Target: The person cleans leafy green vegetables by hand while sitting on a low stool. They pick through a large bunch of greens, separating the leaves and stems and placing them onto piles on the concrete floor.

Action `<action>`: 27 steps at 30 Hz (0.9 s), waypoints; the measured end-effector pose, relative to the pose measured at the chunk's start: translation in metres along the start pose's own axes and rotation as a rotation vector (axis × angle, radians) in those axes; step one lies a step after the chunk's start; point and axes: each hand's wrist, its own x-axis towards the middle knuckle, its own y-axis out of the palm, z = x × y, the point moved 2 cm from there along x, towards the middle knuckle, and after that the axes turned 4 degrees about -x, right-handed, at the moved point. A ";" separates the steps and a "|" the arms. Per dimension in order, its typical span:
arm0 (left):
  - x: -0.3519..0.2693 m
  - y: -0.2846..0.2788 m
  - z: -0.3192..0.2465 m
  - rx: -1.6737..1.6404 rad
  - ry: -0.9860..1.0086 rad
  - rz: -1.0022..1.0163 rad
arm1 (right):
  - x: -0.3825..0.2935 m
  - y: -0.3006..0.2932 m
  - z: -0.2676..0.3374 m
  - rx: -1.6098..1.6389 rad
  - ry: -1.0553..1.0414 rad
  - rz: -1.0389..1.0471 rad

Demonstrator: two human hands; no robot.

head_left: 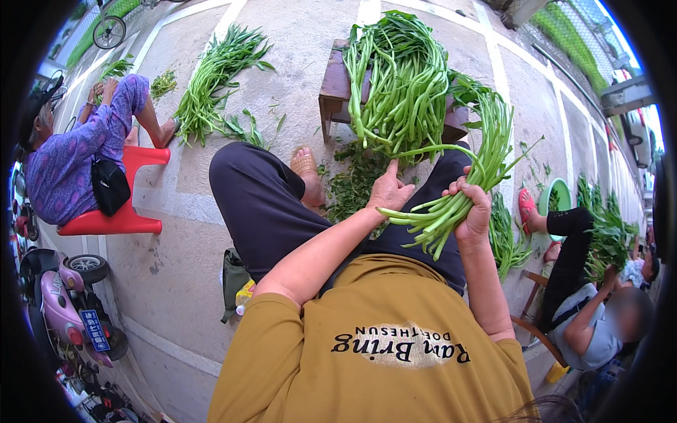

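Observation:
My right hand (469, 203) grips a bunch of long-stemmed leafy greens, likely water spinach (492, 135), with the cut stem ends pointing down to the left. A single stem bends out of that bunch towards my left hand (391, 187). The left index finger is extended to the stem's tip, its thumb stands apart, and the other fingers are partly hidden. Beyond both hands, a large heap of the same greens (402, 84) lies across a low wooden bench (334, 79), stems towards me. Loose leaves and trimmings (351, 185) lie on the ground between my feet.
More greens lie on the concrete at left (211, 79) and beside my right leg (505, 238). A person on a red plastic stool (143, 158) sits left; another at right holds greens near a green basin (559, 193). A dark bag (232, 280) stands by my left hip; a pink scooter (58, 306) is behind left.

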 end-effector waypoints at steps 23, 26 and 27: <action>0.033 0.022 0.022 -0.116 0.071 -0.369 | -0.001 0.011 -0.007 -0.002 0.046 0.020; 0.021 0.011 0.014 -0.281 0.001 -0.205 | -0.001 0.008 -0.008 -0.003 0.036 0.001; 0.017 0.003 0.011 -0.304 -0.041 -0.108 | -0.001 0.007 -0.007 -0.009 0.033 -0.001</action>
